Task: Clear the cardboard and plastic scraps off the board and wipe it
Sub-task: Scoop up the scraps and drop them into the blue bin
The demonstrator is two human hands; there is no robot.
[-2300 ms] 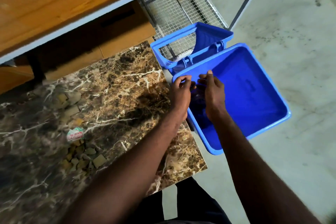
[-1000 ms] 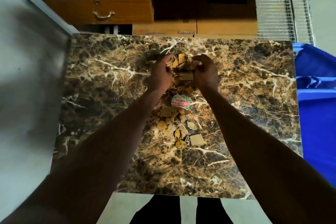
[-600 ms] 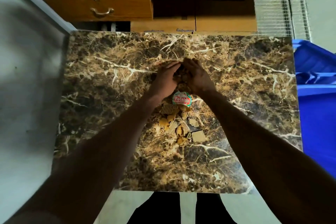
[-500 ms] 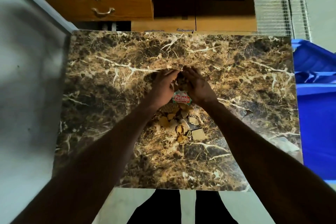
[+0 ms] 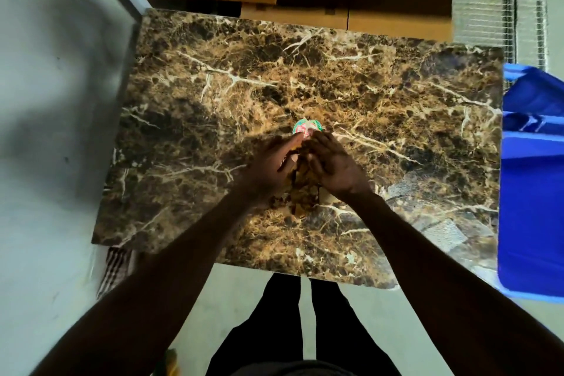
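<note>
Cardboard scraps (image 5: 302,175), small tan torn pieces, are seen in the head view as a short heap near the middle of the brown marble-patterned board (image 5: 381,94), with its long axis running from the board's near edge toward its far edge. The heap is flanked by both hands: the left hand (image 5: 268,166) lies on its left side and the right hand (image 5: 334,166) on its right, each about equally near, so that the scraps lie between the palms and inward of the fingers. The fingers of both hands are held together and only gently bent, cupped around the pile rather than pinching any piece, and the fingertips nearly meet at the far end of the heap. Just beyond those fingertips a round plastic scrap with green, white and red print (image 5: 306,127) is seen, lying outside the cupped hands on the far side. A few tan pieces (partly shadowed) are left showing at the near end, between the wrists. A blue plastic bin (image 5: 537,192) stands just beside the board's right edge, so a scooped load is judged to have to travel rightward.
</note>
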